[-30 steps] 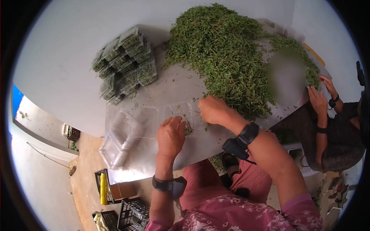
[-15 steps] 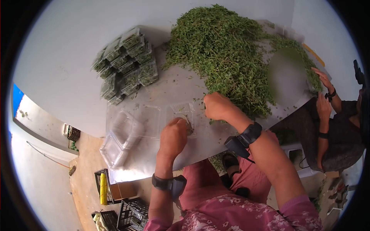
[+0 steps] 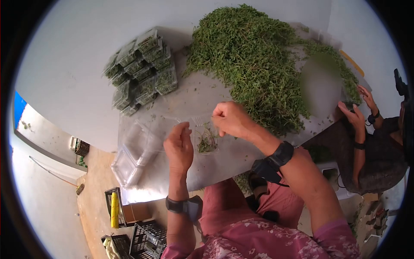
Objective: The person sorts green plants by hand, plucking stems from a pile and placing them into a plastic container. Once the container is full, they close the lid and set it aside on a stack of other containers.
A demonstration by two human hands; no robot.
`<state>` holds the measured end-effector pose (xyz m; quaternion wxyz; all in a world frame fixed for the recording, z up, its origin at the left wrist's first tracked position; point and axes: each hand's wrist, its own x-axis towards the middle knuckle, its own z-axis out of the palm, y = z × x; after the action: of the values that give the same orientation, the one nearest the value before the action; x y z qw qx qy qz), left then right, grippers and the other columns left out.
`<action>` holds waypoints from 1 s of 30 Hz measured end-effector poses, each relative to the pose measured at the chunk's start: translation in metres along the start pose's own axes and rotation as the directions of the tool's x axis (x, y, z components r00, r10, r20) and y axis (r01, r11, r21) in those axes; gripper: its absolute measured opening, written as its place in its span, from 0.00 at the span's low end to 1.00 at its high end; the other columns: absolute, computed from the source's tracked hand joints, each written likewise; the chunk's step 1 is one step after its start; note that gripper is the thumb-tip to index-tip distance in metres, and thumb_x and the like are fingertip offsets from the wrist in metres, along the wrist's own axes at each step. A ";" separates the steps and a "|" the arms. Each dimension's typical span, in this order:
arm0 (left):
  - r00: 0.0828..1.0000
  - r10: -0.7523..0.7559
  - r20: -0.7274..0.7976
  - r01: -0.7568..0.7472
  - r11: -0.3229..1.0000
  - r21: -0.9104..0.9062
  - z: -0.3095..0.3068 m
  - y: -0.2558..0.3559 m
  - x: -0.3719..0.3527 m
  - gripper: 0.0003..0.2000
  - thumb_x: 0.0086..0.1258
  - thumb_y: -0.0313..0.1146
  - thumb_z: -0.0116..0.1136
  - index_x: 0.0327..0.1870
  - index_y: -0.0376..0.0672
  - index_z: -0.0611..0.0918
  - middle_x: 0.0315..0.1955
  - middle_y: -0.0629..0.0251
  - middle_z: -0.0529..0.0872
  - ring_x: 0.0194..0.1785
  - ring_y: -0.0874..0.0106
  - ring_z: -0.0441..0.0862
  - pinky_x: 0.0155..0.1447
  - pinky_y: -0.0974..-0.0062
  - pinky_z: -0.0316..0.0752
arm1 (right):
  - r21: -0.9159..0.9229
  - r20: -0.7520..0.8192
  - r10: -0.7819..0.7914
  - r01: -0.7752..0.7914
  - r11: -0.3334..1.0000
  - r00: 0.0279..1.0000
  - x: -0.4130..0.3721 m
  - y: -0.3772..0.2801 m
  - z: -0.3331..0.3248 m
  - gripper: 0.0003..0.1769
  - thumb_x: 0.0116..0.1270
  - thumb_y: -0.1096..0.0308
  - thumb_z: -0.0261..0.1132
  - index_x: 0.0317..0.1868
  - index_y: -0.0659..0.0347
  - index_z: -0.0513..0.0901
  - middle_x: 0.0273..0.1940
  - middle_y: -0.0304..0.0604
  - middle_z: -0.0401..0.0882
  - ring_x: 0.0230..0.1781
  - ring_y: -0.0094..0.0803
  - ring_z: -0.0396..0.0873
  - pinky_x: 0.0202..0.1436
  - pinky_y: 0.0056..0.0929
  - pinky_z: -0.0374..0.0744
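Note:
An open clear plastic container (image 3: 199, 121) lies on the metal table, with a small bunch of green sprigs (image 3: 206, 141) in its near right part. My left hand (image 3: 179, 146) is over the container's left part, its fingers bent; whether they hold anything is hidden. At the container's right edge, my right hand (image 3: 228, 119) has its fingers curled together, and anything between them is too small to make out. Behind and to the right of my right hand rises a large heap of green sprigs (image 3: 254, 56).
Filled clear boxes (image 3: 144, 71) are stacked at the back left. Empty clear containers (image 3: 133, 153) lie at the table's left edge. Another person's hands (image 3: 355, 113) are at the right by more greens. Black crates (image 3: 148, 241) stand on the floor, lower left.
My left hand has moved left and up off the sprigs in the container, uncovering them. My right hand has shifted left, closer to the container. The other person's hands have moved slightly.

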<state>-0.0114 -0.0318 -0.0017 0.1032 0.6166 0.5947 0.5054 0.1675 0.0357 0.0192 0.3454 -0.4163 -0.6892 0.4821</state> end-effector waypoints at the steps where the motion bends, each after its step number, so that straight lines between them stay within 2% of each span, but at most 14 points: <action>1: 1.000 -0.026 -0.008 0.026 0.999 -0.025 -0.001 0.000 -0.001 0.07 0.71 0.23 0.52 0.44 0.34 0.82 0.33 0.53 0.86 0.38 0.66 0.86 0.43 0.73 0.77 | 0.018 0.018 0.008 -0.008 1.000 1.000 0.001 0.000 0.006 0.08 0.61 0.71 0.59 0.31 0.67 0.81 0.21 0.44 0.83 0.20 0.29 0.84 0.26 0.27 0.80; 6: 0.996 -0.085 0.017 0.087 0.993 -0.086 0.001 -0.001 -0.007 0.07 0.72 0.25 0.53 0.45 0.35 0.82 0.32 0.58 0.86 0.39 0.71 0.86 0.43 0.76 0.77 | 0.102 0.066 0.051 -0.057 0.993 0.997 0.003 0.005 0.016 0.08 0.63 0.71 0.60 0.34 0.69 0.80 0.24 0.43 0.83 0.20 0.27 0.84 0.23 0.24 0.77; 9: 0.986 -0.112 0.125 0.122 0.989 -0.078 0.001 0.003 -0.009 0.08 0.71 0.25 0.54 0.46 0.34 0.82 0.33 0.60 0.86 0.39 0.73 0.84 0.43 0.76 0.77 | 0.168 0.093 0.064 -0.079 0.983 0.994 0.003 0.004 0.015 0.08 0.67 0.71 0.59 0.38 0.70 0.78 0.28 0.41 0.81 0.21 0.25 0.82 0.20 0.21 0.73; 14: 0.978 -0.116 0.172 0.155 0.961 -0.229 0.010 0.006 -0.011 0.08 0.68 0.24 0.58 0.46 0.33 0.81 0.31 0.62 0.85 0.36 0.77 0.81 0.42 0.77 0.77 | 0.299 0.128 0.057 -0.093 0.950 0.990 -0.001 0.002 0.016 0.08 0.67 0.71 0.59 0.39 0.69 0.78 0.28 0.40 0.81 0.20 0.24 0.81 0.20 0.21 0.73; 18: 0.970 -0.147 0.193 0.189 0.957 -0.219 0.011 -0.004 -0.011 0.08 0.67 0.22 0.58 0.46 0.33 0.82 0.30 0.64 0.85 0.35 0.79 0.80 0.41 0.79 0.76 | 0.081 0.088 0.022 -0.029 0.996 0.996 -0.003 -0.002 0.007 0.07 0.65 0.71 0.60 0.36 0.68 0.80 0.25 0.41 0.81 0.20 0.24 0.80 0.22 0.24 0.74; 19: 0.982 -0.100 0.161 0.125 0.980 -0.153 0.011 -0.002 -0.010 0.08 0.66 0.20 0.57 0.44 0.34 0.82 0.29 0.60 0.86 0.32 0.72 0.83 0.39 0.77 0.77 | 0.005 0.055 -0.009 0.009 1.000 0.998 -0.003 -0.002 0.002 0.07 0.64 0.71 0.60 0.35 0.68 0.80 0.25 0.41 0.81 0.20 0.24 0.80 0.23 0.25 0.75; 21: 0.989 0.019 0.144 -0.027 0.998 0.052 0.010 -0.005 -0.008 0.08 0.63 0.20 0.56 0.43 0.34 0.82 0.31 0.57 0.86 0.33 0.64 0.83 0.40 0.72 0.77 | -0.150 -0.047 -0.102 0.094 0.984 0.994 -0.002 -0.003 -0.009 0.07 0.63 0.71 0.61 0.33 0.68 0.81 0.24 0.43 0.81 0.21 0.26 0.80 0.25 0.28 0.76; 23: 0.983 0.114 0.144 -0.145 0.963 0.226 0.011 -0.004 -0.008 0.09 0.61 0.20 0.56 0.42 0.35 0.82 0.34 0.54 0.85 0.35 0.58 0.82 0.42 0.66 0.77 | -0.310 -0.177 -0.234 0.171 0.935 0.956 -0.003 -0.002 -0.030 0.07 0.62 0.71 0.62 0.32 0.68 0.82 0.24 0.45 0.82 0.23 0.28 0.80 0.28 0.30 0.77; 25: 0.972 0.180 0.153 -0.224 0.906 0.359 0.011 0.003 -0.009 0.09 0.59 0.21 0.57 0.41 0.36 0.82 0.36 0.53 0.84 0.38 0.52 0.81 0.45 0.61 0.75 | -0.356 -0.247 -0.271 0.173 0.918 0.930 -0.004 0.001 -0.061 0.07 0.61 0.71 0.63 0.33 0.67 0.83 0.25 0.46 0.82 0.25 0.29 0.81 0.31 0.31 0.77; 26: 0.965 0.209 0.159 -0.253 0.899 0.357 0.013 0.004 -0.008 0.09 0.59 0.22 0.58 0.41 0.36 0.82 0.37 0.53 0.84 0.40 0.53 0.80 0.46 0.60 0.74 | -0.396 -0.280 -0.233 0.108 0.912 0.931 -0.006 -0.001 -0.077 0.07 0.61 0.70 0.64 0.33 0.66 0.83 0.25 0.46 0.83 0.24 0.30 0.81 0.32 0.30 0.78; 28: 0.949 0.263 0.172 -0.309 0.883 0.354 0.016 0.004 -0.008 0.09 0.59 0.23 0.59 0.41 0.38 0.82 0.38 0.55 0.84 0.43 0.54 0.79 0.48 0.59 0.73 | -0.514 -0.396 -0.272 0.034 0.857 0.877 -0.003 0.009 -0.100 0.06 0.61 0.71 0.63 0.30 0.65 0.83 0.25 0.47 0.82 0.24 0.35 0.81 0.32 0.34 0.78; 30: 0.945 0.230 0.235 -0.300 0.893 0.335 0.021 0.002 -0.009 0.08 0.59 0.25 0.59 0.40 0.39 0.82 0.38 0.55 0.84 0.44 0.54 0.79 0.50 0.59 0.72 | -0.504 -0.496 -0.181 -0.112 0.857 0.849 -0.006 0.012 -0.117 0.05 0.56 0.74 0.63 0.26 0.66 0.82 0.27 0.58 0.81 0.30 0.54 0.82 0.36 0.45 0.80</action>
<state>0.0073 -0.0297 -0.0144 -0.0276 0.7456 0.5758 0.3343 0.2756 0.0770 0.0421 0.4055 -0.5960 -0.6786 0.1408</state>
